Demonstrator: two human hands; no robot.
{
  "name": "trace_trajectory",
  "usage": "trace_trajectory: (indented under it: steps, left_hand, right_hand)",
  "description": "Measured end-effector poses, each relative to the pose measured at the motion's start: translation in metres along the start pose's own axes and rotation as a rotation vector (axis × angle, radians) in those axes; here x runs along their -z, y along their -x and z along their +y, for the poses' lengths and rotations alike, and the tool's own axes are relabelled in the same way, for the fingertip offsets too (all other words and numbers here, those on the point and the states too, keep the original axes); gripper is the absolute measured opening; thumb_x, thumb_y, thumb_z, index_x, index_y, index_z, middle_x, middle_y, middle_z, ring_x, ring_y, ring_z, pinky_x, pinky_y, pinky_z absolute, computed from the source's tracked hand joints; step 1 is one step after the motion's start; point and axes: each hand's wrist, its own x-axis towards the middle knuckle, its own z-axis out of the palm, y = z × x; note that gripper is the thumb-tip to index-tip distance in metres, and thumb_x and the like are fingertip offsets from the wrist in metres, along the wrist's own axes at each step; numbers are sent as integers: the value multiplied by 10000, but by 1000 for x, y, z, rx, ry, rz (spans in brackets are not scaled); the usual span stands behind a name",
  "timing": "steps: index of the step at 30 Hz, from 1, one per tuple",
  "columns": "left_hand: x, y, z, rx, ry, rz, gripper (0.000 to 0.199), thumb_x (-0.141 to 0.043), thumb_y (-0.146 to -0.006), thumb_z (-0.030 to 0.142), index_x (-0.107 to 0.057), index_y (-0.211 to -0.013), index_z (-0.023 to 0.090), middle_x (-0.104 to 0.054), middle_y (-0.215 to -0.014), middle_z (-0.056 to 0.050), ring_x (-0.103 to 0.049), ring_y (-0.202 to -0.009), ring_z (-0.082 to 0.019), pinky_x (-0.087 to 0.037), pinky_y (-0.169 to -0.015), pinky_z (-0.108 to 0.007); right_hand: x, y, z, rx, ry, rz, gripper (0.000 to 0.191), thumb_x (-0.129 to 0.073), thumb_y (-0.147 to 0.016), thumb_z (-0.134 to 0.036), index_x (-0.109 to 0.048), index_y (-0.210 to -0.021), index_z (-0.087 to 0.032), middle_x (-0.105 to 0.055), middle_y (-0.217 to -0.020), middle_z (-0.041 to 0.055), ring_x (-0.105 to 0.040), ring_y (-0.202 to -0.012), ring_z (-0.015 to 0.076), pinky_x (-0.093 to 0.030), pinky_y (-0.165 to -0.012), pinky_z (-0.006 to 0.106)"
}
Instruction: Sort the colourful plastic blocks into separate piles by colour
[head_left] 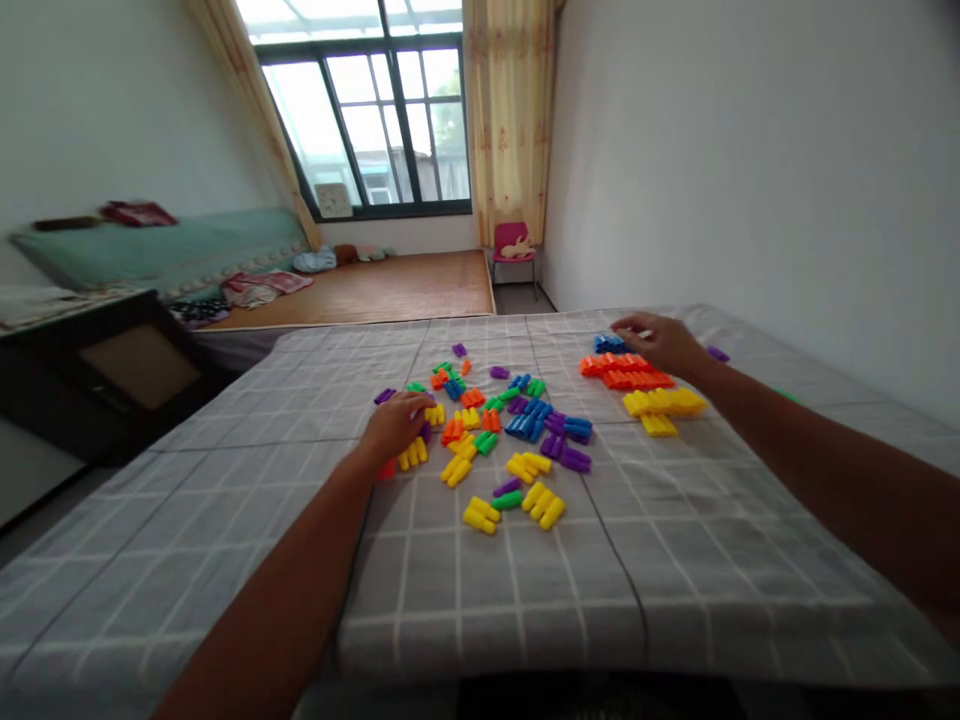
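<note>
My left hand rests at the left edge of a loose spread of coloured plastic pieces, its fingers curled over yellow pieces and a purple one; what it grips, if anything, is hidden. At the right, my right hand is over the far end of sorted rows, with fingers bent beside the blue pieces. Whether it holds one cannot be made out. Nearer me lie orange rows and yellow rows. Blue, purple, green, orange and yellow pieces, such as a blue cluster, lie mid-table.
A grey checked cloth covers the surface. Single purple pieces lie beyond my right forearm. Further back are a low bed, a pink chair, a dark cabinet and a window with curtains.
</note>
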Motion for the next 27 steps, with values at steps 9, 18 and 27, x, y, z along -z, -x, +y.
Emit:
trace_trajectory:
  steps: [9,18,27]
  left_hand:
    - [-2,4,4,-23,-14,-28,288,-474,-879,225,-712,-1041,218,-692,-1149,-59,-611,-1062,-209,-477,-943,-333]
    - [-2,3,2,-56,-2,-28,295,-466,-865,203,-710,-1031,200,-693,-1135,-68,-611,-1046,-206,-476,-941,-332]
    - [-7,1,-10,-56,50,-18,352,-421,-873,296,-702,-1065,207,-687,-1164,-81,-614,-1085,-231,-464,-979,-365]
  right_hand:
    - [-117,-49,-75,142,-79,-696,531,-778,-652,-407,-685,-1156,-268,-741,-990,42,-670,-826,196,-502,-700,263]
    - [-115,-43,-52,-16,-80,-742,401,-780,-637,-472,-742,-916,-186,-725,-798,24,-623,-641,137,-447,-581,225]
    - [-58,9,-47,-26,-333,-429,329,-685,-746,-452,-720,-909,-168,-729,-806,39,-645,-747,166,-486,-668,252]
